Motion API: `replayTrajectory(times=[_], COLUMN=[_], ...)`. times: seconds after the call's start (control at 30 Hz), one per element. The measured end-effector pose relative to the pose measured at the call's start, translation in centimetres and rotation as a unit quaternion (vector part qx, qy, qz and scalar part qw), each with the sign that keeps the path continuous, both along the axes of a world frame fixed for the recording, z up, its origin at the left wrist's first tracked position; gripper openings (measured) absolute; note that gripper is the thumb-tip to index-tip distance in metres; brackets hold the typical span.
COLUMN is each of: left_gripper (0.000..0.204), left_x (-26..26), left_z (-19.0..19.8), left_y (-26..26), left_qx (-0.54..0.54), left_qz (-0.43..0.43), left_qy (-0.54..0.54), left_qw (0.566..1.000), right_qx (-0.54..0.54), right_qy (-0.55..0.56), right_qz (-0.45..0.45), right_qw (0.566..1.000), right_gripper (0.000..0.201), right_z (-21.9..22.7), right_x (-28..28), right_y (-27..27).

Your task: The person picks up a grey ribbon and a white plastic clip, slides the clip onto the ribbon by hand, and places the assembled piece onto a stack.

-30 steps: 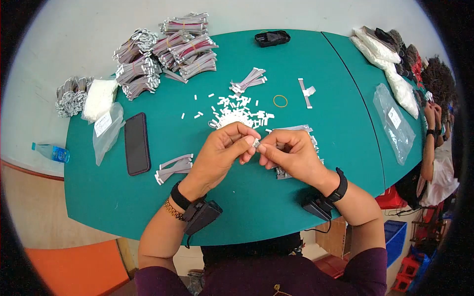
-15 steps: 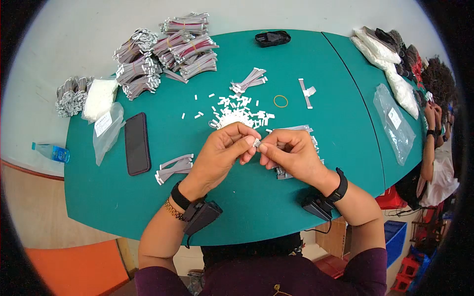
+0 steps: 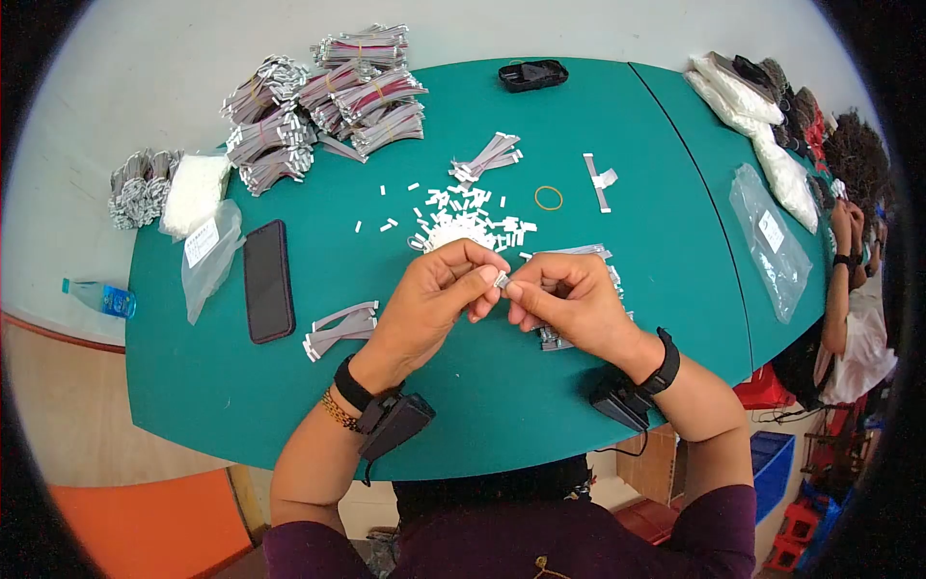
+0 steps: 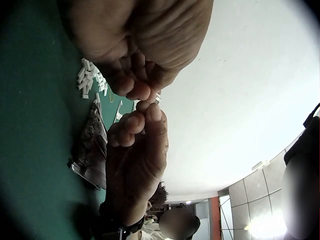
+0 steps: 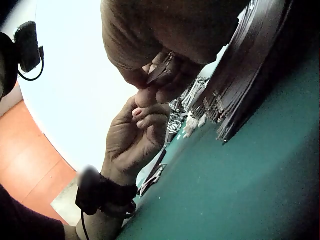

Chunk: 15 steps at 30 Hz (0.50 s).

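Note:
In the head view my left hand (image 3: 424, 304) and right hand (image 3: 584, 304) meet over the table, fingertip to fingertip. Between the left thumb and forefinger is a small white connector (image 3: 501, 280). The right hand pinches a short grey ribbon cable (image 5: 161, 71), whose end with a row of small contacts shows under the palm in the right wrist view. Fingers hide most of the joint between the two. Just beyond the hands lies a heap of loose white connectors (image 3: 453, 230). A stack of grey ribbon cables (image 3: 557, 340) lies partly beneath the right hand.
Several cables (image 3: 342, 328) and a phone (image 3: 268, 282) lie left. Bundled cables (image 3: 362, 96) are piled at the back left beside a white bag (image 3: 196, 193). A rubber band (image 3: 548, 198), single cable (image 3: 597, 183) and black tray (image 3: 532, 75) sit further back. Another person sits right.

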<state>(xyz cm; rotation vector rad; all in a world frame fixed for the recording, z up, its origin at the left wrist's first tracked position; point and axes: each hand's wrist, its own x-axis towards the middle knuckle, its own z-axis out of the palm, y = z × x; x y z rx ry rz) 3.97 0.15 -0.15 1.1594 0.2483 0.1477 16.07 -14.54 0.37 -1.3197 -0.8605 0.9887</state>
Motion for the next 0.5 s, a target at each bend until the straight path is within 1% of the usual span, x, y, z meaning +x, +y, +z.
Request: replayTrajectory(times=[0.5], left_gripper=[0.014], left_x=[0.03], left_z=[0.08], left_y=[0.0], left_qx=[0.006], left_qz=[0.001], left_qy=[0.0], left_qw=[1.0], right_qx=[-0.001], right_qy=[0.005], right_qz=[-0.01], right_qw=[1.0], right_gripper=[0.015], right_z=[-0.03], right_x=[-0.1], right_y=[0.02])
